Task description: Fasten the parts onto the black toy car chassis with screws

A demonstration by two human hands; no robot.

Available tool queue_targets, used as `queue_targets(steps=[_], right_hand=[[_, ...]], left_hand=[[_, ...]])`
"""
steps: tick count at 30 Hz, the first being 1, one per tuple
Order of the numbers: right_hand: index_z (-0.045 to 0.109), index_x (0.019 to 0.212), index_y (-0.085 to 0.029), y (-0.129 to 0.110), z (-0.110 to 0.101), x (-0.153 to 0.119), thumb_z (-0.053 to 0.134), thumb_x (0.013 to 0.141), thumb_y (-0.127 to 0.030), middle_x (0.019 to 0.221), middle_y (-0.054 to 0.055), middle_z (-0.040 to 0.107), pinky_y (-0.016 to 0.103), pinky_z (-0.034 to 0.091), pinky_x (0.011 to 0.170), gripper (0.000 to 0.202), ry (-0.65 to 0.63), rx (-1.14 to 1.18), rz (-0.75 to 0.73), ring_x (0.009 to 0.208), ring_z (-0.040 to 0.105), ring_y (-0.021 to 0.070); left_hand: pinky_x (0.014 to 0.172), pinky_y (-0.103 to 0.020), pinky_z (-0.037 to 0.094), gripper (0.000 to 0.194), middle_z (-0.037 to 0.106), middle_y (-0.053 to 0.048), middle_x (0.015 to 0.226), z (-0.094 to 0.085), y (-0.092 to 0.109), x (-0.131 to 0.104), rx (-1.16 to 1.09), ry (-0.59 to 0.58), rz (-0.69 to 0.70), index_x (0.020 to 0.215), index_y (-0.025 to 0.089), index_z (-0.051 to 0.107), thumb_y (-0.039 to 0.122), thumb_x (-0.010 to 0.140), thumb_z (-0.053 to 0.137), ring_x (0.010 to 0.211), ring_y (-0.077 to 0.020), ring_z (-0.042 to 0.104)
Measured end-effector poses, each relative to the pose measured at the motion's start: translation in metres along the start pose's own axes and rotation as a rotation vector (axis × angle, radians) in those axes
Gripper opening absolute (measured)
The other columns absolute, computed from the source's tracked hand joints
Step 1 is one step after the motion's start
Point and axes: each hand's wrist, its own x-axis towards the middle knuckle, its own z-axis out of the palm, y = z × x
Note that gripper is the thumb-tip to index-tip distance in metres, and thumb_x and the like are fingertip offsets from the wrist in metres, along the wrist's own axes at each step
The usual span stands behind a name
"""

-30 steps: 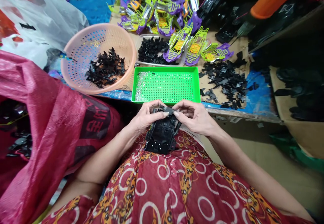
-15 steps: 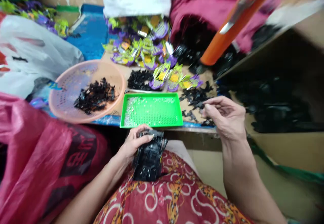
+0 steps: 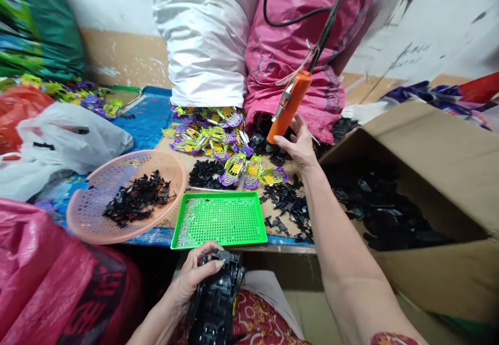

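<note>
Left of the green tray [image 3: 220, 220], a pink basket [image 3: 91, 210] holds a heap of small black parts [image 3: 136, 198], with a white bag [image 3: 58, 140] beyond it and a red sack [image 3: 47, 277] below it at the near edge. The tray itself carries a streak of small silvery bits along its left side. Just below the tray, the left hand [image 3: 195, 272] is closed around the top of a black chassis [image 3: 216, 303] that rests on the lap, thumb across its upper edge. Behind the tray lie more black parts and a spread of purple-and-green pieces [image 3: 218, 142]. Up and to the right of the tray, the right hand [image 3: 298, 145] reaches to an orange tool [image 3: 288, 107] hanging on a cable, fingers loosely curled about its lower end; whether the grip is firm cannot be told. Right of the tray, an open carton [image 3: 429, 142] holds dark parts.
</note>
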Motion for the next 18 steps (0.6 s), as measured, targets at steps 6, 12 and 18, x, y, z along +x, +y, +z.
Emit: queue_targets(steps=[6,12,18], right_hand=[[0.057,0.127,-0.022,0.001,-0.001,-0.023,0.083,0.065,-0.063,0.131,0.014,0.069,0.052,0.047,0.111,0.079,0.086,0.012,-0.047,0.122,0.065,0.0278],[0.057,0.123,-0.026,-0.013,-0.010,-0.050,0.089,0.062,-0.058,0.119,0.007,0.069,0.043,0.057,0.095,0.076,0.089,0.005,-0.092,0.105,0.068,0.0228],[0.064,0.102,-0.027,-0.043,0.015,-0.061,0.077,0.080,-0.050,0.109,0.004,0.070,0.039,0.064,0.069,0.035,0.081,0.182,-0.077,0.067,0.069,0.0160]], left_hand=[[0.058,-0.021,0.040,0.045,0.066,0.001,0.066,-0.005,0.003,0.002,0.004,0.000,0.011,0.082,0.017,0.072,0.050,0.058,0.093,0.057,-0.0107,0.053],[0.058,-0.020,0.042,0.045,0.065,0.002,0.067,-0.006,0.006,0.002,-0.038,-0.014,-0.031,0.084,0.017,0.072,0.045,0.058,0.095,0.058,-0.0100,0.054],[0.061,-0.021,0.046,0.044,0.068,0.001,0.072,-0.010,0.006,-0.001,-0.054,0.009,-0.046,0.088,0.018,0.070,0.041,0.060,0.094,0.062,-0.0114,0.059]])
